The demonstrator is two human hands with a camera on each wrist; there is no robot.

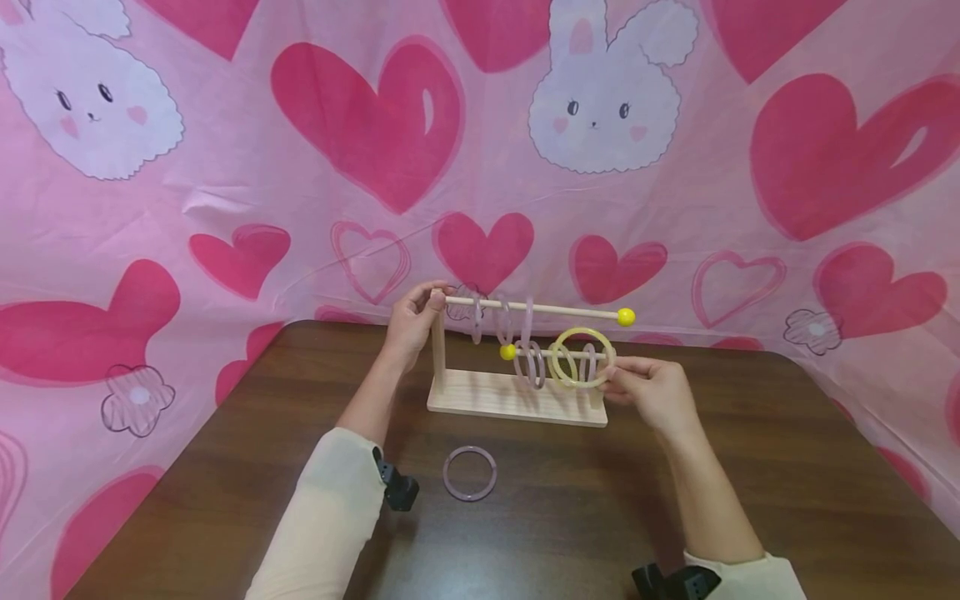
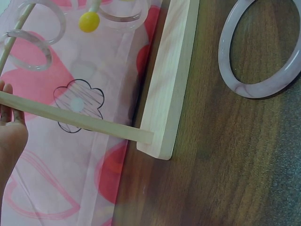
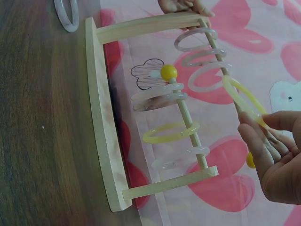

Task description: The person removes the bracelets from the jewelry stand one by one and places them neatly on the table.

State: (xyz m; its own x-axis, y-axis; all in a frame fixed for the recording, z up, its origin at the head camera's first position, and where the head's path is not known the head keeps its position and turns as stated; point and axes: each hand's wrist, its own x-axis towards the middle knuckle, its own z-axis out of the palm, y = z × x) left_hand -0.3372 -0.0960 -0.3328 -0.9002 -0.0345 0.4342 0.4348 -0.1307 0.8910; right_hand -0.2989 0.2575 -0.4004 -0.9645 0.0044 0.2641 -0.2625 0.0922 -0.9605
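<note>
A wooden bangle stand (image 1: pixel 517 398) has two rods with yellow ball ends. My left hand (image 1: pixel 410 321) grips the top of its left post (image 2: pixel 80 119), thumb in front. My right hand (image 1: pixel 656 396) pinches a yellow bangle (image 3: pixel 243 96) by its edge between thumb and fingers. In the head view that bangle overlaps the lower rod, below the upper rod's ball end (image 1: pixel 626 317). Three pale lilac bangles (image 3: pixel 207 77) hang on the upper rod. The lower rod carries lilac bangles (image 3: pixel 160 101), another yellow bangle (image 3: pixel 171 133) and a pale bangle (image 3: pixel 181 158).
A single lilac bangle (image 1: pixel 470 473) lies flat on the brown wooden table (image 1: pixel 570 508), in front of the stand. Behind the table hangs a pink cloth (image 1: pixel 495 183) printed with hearts and rabbits. Black cameras sit on both wrists.
</note>
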